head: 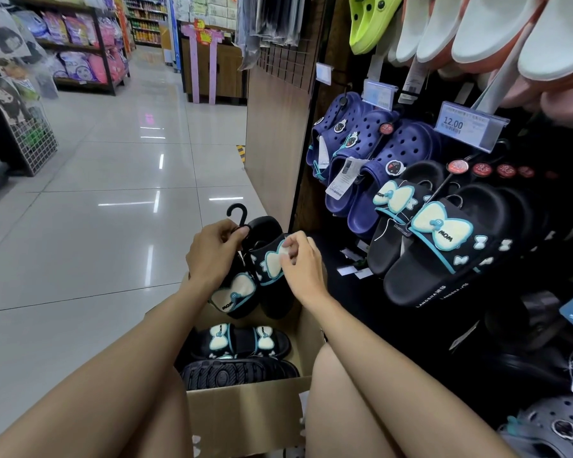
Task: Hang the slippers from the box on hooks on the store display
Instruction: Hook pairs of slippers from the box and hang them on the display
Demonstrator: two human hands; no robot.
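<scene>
Shiny shop floor (113, 226) spreads beside the box (245, 404). Above it, the left hand (212, 256) pinches the black hanger hook (238, 214) of a slipper pair (262, 269). The right hand (303, 264) grips its bow. Next, the pair likely goes up onto a display hook (444, 188).

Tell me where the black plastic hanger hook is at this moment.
In the head view, the hanger hook sticks up at centre, above the left hand, which pinches its base on the held slipper pair, over the cardboard box.
</scene>
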